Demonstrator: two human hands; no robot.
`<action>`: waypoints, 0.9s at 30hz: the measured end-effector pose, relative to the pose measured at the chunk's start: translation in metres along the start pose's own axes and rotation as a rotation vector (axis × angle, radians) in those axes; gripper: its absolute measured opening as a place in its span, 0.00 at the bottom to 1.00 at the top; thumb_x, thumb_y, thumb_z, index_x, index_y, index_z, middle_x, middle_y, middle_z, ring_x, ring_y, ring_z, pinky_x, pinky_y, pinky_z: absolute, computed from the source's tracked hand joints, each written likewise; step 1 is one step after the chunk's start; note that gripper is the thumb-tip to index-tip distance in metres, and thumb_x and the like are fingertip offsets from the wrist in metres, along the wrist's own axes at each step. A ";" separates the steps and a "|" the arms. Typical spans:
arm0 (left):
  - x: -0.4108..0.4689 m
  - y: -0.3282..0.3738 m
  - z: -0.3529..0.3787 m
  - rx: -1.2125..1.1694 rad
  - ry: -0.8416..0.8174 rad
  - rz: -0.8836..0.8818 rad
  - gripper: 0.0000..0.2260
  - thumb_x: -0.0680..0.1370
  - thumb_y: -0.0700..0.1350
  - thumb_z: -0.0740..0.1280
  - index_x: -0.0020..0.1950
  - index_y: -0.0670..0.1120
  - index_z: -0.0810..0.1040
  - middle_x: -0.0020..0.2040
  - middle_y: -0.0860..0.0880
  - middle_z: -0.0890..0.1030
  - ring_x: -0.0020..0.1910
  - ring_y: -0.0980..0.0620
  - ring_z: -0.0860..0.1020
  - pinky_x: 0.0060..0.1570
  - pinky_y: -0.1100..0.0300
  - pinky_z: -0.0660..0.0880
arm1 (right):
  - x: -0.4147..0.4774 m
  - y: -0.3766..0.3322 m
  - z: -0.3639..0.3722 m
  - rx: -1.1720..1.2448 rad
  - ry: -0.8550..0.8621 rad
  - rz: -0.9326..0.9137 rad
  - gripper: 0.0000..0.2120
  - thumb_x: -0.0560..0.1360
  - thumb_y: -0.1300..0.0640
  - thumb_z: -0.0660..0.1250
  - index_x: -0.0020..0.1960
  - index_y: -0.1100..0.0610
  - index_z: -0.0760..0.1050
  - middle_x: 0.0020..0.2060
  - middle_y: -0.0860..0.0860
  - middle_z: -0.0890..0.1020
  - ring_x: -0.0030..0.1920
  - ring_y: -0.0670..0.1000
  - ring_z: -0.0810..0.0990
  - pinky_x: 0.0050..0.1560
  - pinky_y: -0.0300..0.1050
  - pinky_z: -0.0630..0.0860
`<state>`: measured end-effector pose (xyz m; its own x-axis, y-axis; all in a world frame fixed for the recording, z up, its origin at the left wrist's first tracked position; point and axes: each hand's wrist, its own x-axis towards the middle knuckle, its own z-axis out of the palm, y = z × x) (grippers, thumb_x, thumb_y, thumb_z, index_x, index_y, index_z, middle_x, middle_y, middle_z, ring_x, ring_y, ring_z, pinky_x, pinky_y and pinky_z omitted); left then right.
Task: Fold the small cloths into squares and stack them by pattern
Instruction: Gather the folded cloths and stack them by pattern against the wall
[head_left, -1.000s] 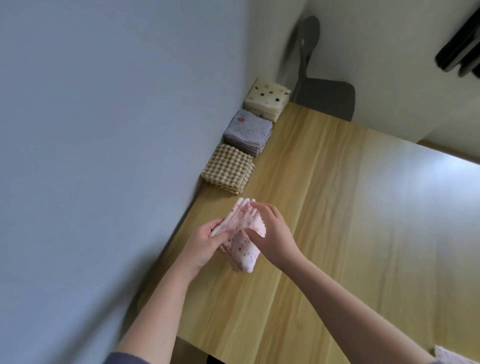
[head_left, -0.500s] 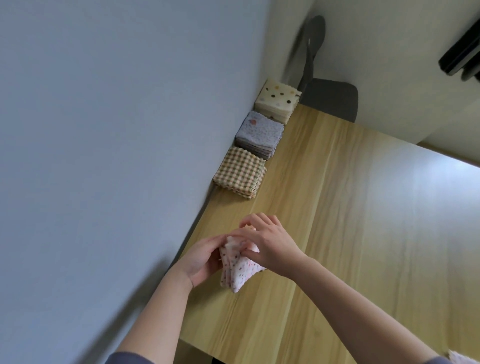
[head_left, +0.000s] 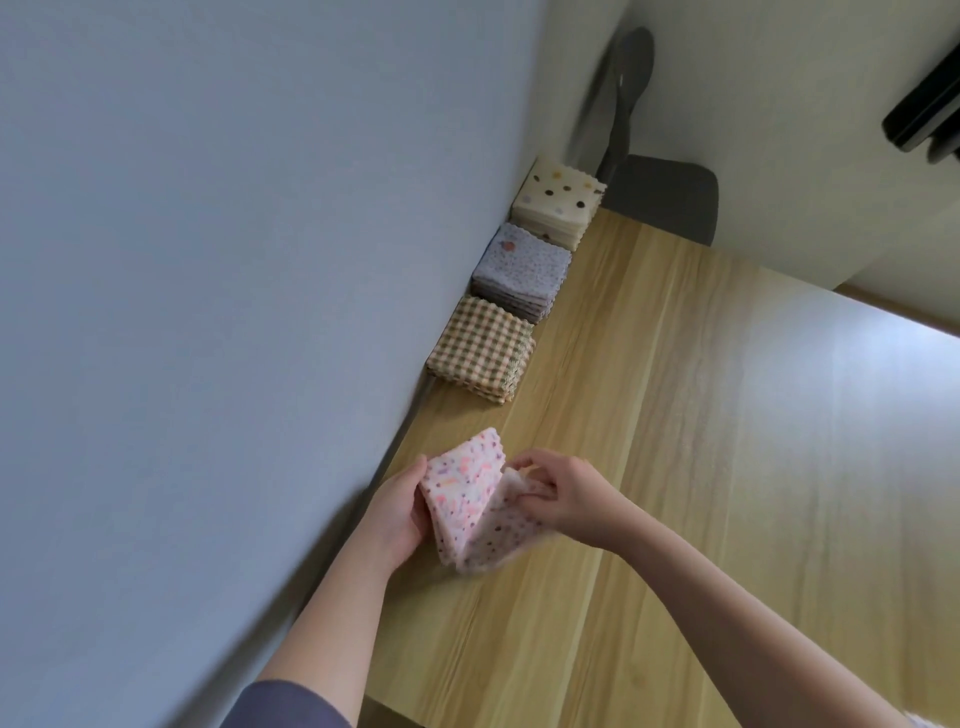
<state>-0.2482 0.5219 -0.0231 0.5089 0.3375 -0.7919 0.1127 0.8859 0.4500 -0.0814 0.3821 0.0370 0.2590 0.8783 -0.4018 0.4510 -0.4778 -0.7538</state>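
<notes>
A pink cloth with small coloured dots (head_left: 467, 499) is held just above the wooden table (head_left: 701, 415), partly folded into a V. My left hand (head_left: 397, 512) grips its left flap from behind. My right hand (head_left: 561, 496) pinches the right flap near its top edge. Three folded stacks line the wall beyond: a brown checked stack (head_left: 480, 348), a grey-purple flowered stack (head_left: 522, 273) and a cream stack with big dots (head_left: 558, 208).
A blue-grey wall (head_left: 234, 312) runs close along the table's left edge. A dark grey chair (head_left: 660, 187) stands past the table's far end. A black object (head_left: 927, 111) hangs at the upper right. Bare tabletop lies to the right of my hands.
The cloth was bunched between both hands half a second ago; now my hands have drawn apart and it opens into two flaps. The view has shifted a little.
</notes>
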 end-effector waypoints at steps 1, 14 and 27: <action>0.002 -0.001 -0.002 -0.051 0.000 -0.022 0.19 0.83 0.50 0.55 0.63 0.38 0.76 0.59 0.40 0.81 0.61 0.44 0.77 0.65 0.47 0.69 | 0.002 0.001 -0.003 0.069 -0.030 0.059 0.09 0.72 0.55 0.65 0.48 0.61 0.75 0.33 0.57 0.75 0.34 0.52 0.74 0.38 0.43 0.71; -0.002 -0.015 -0.015 -0.210 -0.006 -0.038 0.17 0.83 0.44 0.53 0.65 0.38 0.74 0.60 0.39 0.80 0.63 0.42 0.76 0.66 0.45 0.68 | 0.063 0.014 0.031 0.735 -0.060 0.555 0.15 0.77 0.59 0.67 0.62 0.59 0.75 0.52 0.55 0.83 0.52 0.54 0.82 0.56 0.53 0.79; 0.003 -0.013 -0.035 -0.143 0.095 -0.001 0.15 0.83 0.44 0.57 0.61 0.37 0.76 0.58 0.39 0.81 0.59 0.43 0.78 0.59 0.49 0.73 | 0.066 -0.005 0.010 0.262 -0.281 0.280 0.08 0.77 0.53 0.67 0.55 0.50 0.80 0.49 0.48 0.84 0.51 0.48 0.83 0.57 0.50 0.79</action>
<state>-0.2782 0.5224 -0.0459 0.4250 0.3595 -0.8308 -0.0131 0.9201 0.3914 -0.0752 0.4426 0.0091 0.0824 0.7030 -0.7064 0.1567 -0.7092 -0.6874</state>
